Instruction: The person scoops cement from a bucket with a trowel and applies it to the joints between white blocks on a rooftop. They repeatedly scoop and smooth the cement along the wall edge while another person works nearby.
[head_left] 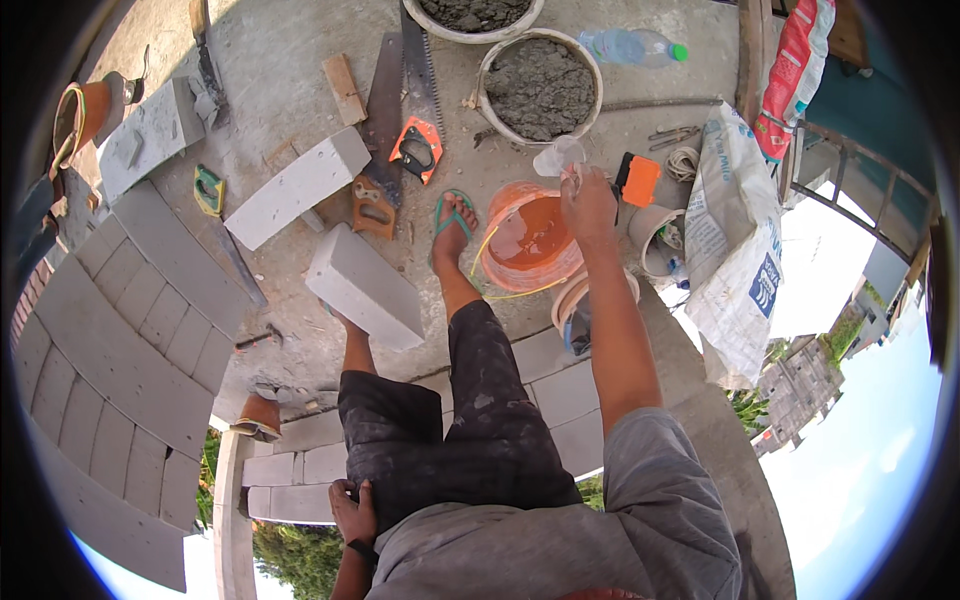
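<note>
Right fingers (577, 180) seem to grip a clear cup (557, 156).

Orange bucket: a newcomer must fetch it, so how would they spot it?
Find the two tubs of grey mix at the picture's top. The orange bucket stands just below the lower one, beside the right hand. Unlike them, it holds orange-looking liquid.

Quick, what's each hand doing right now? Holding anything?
Left hand: against the dark shorts, nothing visibly held; open or closed, can't tell.
Right hand: closed, holding a clear plastic container.
</note>
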